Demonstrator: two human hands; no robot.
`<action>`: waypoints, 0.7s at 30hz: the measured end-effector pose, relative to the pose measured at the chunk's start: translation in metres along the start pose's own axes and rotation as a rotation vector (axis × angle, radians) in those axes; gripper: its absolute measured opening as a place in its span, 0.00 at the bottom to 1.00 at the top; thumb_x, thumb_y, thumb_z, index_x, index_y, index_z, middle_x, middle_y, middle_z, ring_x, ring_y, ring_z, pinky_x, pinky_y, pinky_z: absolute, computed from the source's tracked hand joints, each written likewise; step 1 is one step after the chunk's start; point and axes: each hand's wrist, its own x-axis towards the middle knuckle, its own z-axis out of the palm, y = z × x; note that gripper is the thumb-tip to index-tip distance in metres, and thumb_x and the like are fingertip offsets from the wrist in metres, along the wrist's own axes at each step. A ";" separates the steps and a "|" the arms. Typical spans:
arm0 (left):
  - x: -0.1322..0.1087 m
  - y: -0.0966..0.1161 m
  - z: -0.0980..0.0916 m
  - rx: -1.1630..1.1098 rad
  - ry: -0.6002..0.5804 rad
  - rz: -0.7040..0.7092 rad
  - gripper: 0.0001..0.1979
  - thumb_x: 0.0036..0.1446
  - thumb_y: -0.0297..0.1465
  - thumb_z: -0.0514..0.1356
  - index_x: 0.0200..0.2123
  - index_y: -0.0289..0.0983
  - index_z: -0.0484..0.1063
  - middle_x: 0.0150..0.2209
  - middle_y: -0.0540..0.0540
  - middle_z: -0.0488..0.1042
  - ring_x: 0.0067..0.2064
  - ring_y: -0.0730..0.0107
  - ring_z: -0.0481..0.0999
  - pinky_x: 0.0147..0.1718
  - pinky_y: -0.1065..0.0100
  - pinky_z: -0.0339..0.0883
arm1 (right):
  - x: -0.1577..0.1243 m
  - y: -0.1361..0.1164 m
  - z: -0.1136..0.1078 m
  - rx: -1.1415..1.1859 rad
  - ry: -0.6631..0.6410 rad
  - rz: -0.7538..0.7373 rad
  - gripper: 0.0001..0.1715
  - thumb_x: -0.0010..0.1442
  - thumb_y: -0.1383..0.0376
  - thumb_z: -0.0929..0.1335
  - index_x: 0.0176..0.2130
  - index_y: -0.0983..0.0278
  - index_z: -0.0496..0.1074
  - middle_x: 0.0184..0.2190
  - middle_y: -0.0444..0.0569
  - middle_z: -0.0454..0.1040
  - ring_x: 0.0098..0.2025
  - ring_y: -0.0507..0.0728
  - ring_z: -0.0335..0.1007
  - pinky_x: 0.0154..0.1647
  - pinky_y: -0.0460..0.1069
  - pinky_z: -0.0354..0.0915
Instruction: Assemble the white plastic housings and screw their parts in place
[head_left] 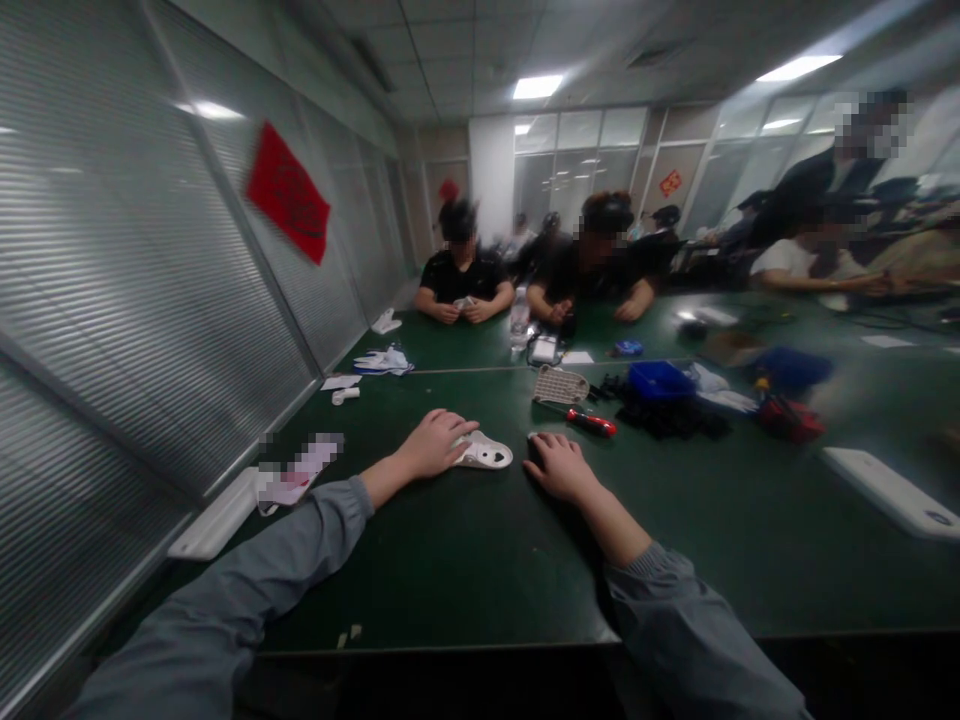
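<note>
My left hand [435, 444] rests palm down on the dark green table [465, 560], its fingers curled over one end of a white plastic part [486, 453]. My right hand [559, 467] lies on the table just right of that part, fingers bent over something small and dark that I cannot make out. A red-handled screwdriver [591, 422] lies a short way beyond my right hand. Behind it sits a beige perforated plastic piece [561, 384].
A blue bin [660, 379] with dark parts around it and a red item [789, 417] sit at right. White flat pieces lie at the left edge [217, 517] and right [892, 492]. Several seated people work across the table. A blinds-covered glass wall runs along the left.
</note>
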 end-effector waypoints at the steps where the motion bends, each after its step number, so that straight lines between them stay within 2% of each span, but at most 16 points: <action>1: -0.002 -0.020 0.000 0.037 0.005 -0.077 0.23 0.66 0.37 0.52 0.64 0.43 0.62 0.54 0.41 0.72 0.58 0.57 0.68 0.62 0.51 0.52 | 0.000 0.000 0.000 0.001 -0.002 -0.003 0.34 0.66 0.50 0.62 0.64 0.64 0.62 0.64 0.59 0.63 0.63 0.68 0.55 0.60 0.61 0.55; 3: -0.009 -0.064 0.000 0.131 -0.033 -0.329 0.26 0.64 0.34 0.53 0.64 0.43 0.61 0.57 0.39 0.70 0.61 0.56 0.66 0.65 0.51 0.47 | 0.000 0.000 -0.001 0.004 -0.008 -0.004 0.34 0.66 0.49 0.62 0.65 0.63 0.61 0.64 0.59 0.62 0.64 0.68 0.55 0.61 0.62 0.54; 4: -0.013 -0.086 -0.001 0.170 -0.092 -0.492 0.27 0.62 0.35 0.54 0.65 0.45 0.60 0.60 0.41 0.68 0.63 0.57 0.63 0.65 0.53 0.46 | 0.000 0.000 -0.001 0.008 -0.010 -0.002 0.35 0.66 0.49 0.61 0.65 0.63 0.61 0.64 0.59 0.62 0.64 0.68 0.55 0.61 0.61 0.54; 5: -0.018 -0.108 -0.002 0.191 -0.110 -0.594 0.28 0.61 0.35 0.55 0.65 0.44 0.61 0.61 0.39 0.67 0.64 0.53 0.62 0.64 0.51 0.48 | -0.001 0.000 -0.002 0.012 -0.011 -0.001 0.35 0.66 0.49 0.61 0.65 0.63 0.60 0.65 0.59 0.61 0.64 0.68 0.55 0.61 0.61 0.54; 8: -0.036 -0.163 -0.005 0.230 -0.143 -0.830 0.29 0.57 0.35 0.56 0.62 0.35 0.64 0.59 0.29 0.68 0.64 0.38 0.60 0.58 0.41 0.55 | -0.001 0.000 -0.004 0.024 -0.013 0.009 0.34 0.66 0.49 0.62 0.66 0.61 0.60 0.65 0.58 0.61 0.64 0.68 0.54 0.60 0.61 0.54; 10: -0.047 -0.190 -0.004 0.247 -0.156 -0.960 0.28 0.56 0.34 0.56 0.59 0.32 0.65 0.58 0.26 0.68 0.64 0.34 0.59 0.55 0.40 0.57 | -0.001 0.001 -0.004 0.028 -0.015 0.017 0.34 0.66 0.49 0.62 0.65 0.60 0.60 0.65 0.57 0.61 0.64 0.68 0.55 0.59 0.61 0.55; 12: -0.054 -0.210 0.000 0.251 -0.164 -1.048 0.27 0.55 0.33 0.55 0.58 0.30 0.66 0.57 0.24 0.69 0.62 0.33 0.61 0.52 0.40 0.60 | 0.000 0.002 -0.004 0.030 -0.015 0.020 0.34 0.66 0.49 0.62 0.65 0.60 0.61 0.65 0.56 0.62 0.64 0.68 0.55 0.58 0.61 0.55; 15: -0.060 -0.230 0.012 0.248 -0.172 -1.096 0.28 0.54 0.30 0.55 0.59 0.33 0.65 0.59 0.28 0.69 0.63 0.36 0.60 0.52 0.42 0.61 | 0.002 0.004 -0.002 0.035 -0.011 0.020 0.34 0.65 0.49 0.62 0.65 0.59 0.61 0.65 0.55 0.62 0.63 0.67 0.56 0.58 0.61 0.55; 17: -0.061 -0.239 0.019 0.252 -0.170 -1.102 0.29 0.54 0.29 0.55 0.60 0.34 0.64 0.60 0.29 0.68 0.64 0.38 0.59 0.54 0.42 0.59 | 0.002 0.004 -0.002 0.038 -0.014 0.024 0.35 0.65 0.48 0.62 0.65 0.59 0.61 0.65 0.55 0.62 0.63 0.67 0.56 0.59 0.61 0.55; 21: -0.062 -0.249 0.025 0.267 -0.156 -1.100 0.23 0.56 0.29 0.54 0.55 0.28 0.69 0.58 0.23 0.66 0.61 0.35 0.62 0.53 0.44 0.60 | 0.003 0.003 -0.002 0.039 -0.025 0.027 0.35 0.66 0.48 0.62 0.66 0.58 0.59 0.65 0.54 0.61 0.63 0.67 0.56 0.59 0.61 0.56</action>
